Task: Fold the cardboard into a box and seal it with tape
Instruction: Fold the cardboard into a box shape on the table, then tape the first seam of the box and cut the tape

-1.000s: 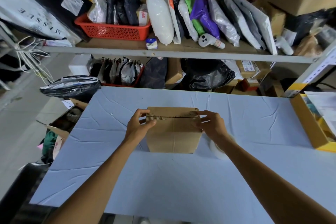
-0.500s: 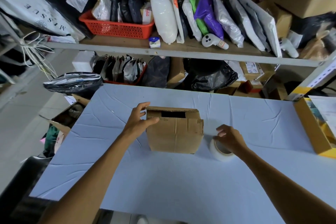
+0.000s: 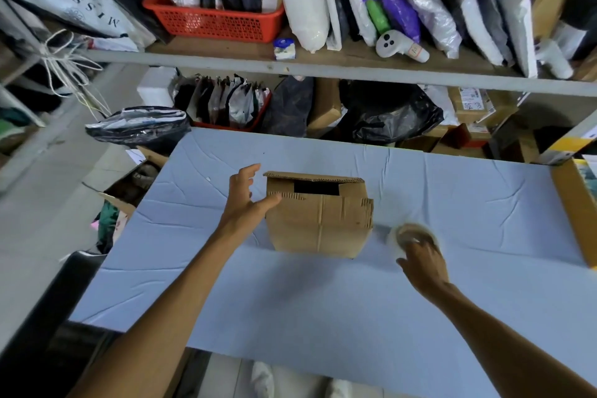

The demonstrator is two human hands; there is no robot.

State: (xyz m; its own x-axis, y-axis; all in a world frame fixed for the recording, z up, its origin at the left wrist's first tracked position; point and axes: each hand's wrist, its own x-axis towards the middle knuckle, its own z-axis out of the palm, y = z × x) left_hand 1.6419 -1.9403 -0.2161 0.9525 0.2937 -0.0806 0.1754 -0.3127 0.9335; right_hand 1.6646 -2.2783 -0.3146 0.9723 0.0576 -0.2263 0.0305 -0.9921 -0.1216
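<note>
I see the left hand spread loose, thumb against the cardboard box. The right hand covers the tape roll; blur hides whether it grips.

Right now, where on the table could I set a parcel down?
Bare: the blue table along its near edge, and the far band behind the cardboard box. Crowded: beside the box, with the left hand at one side and the right hand at the tape roll.

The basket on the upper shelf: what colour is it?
The basket is red; the head view shows it best.
</note>
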